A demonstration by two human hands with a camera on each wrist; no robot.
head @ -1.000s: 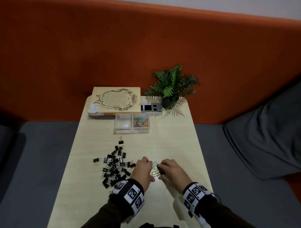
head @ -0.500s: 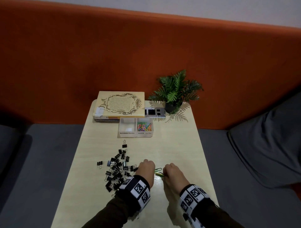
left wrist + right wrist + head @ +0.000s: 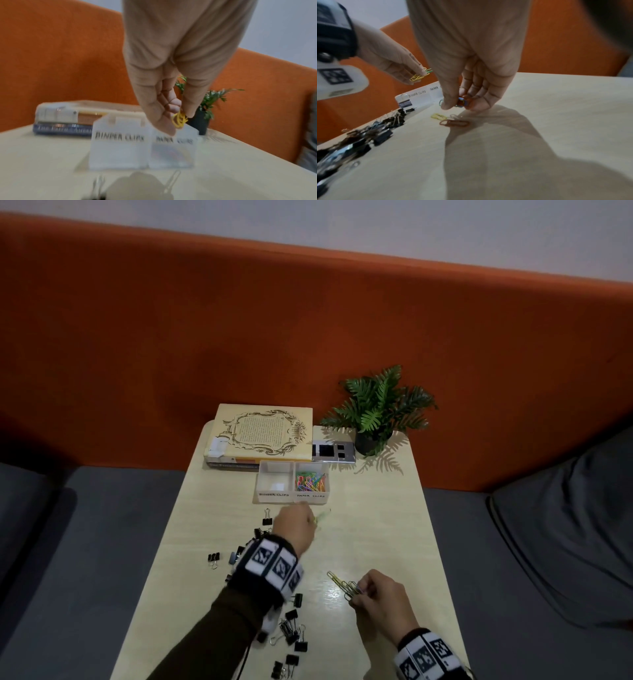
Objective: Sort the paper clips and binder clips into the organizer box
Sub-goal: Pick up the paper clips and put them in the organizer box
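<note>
Now our left hand pinches yellow paper clips just short of the organizer box, needing release over its right compartment, while our right hand grips more paper clips nearby.

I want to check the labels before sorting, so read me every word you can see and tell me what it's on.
"BINDER CLIPS": handwritten on the left compartment front of the organizer box.
"PAPER CLIPS": on the right compartment front.
Lower book spine: lettering too blurred to read.
Top book cover: text too small to read.
Wristbands: coded markers only, no words.
</note>
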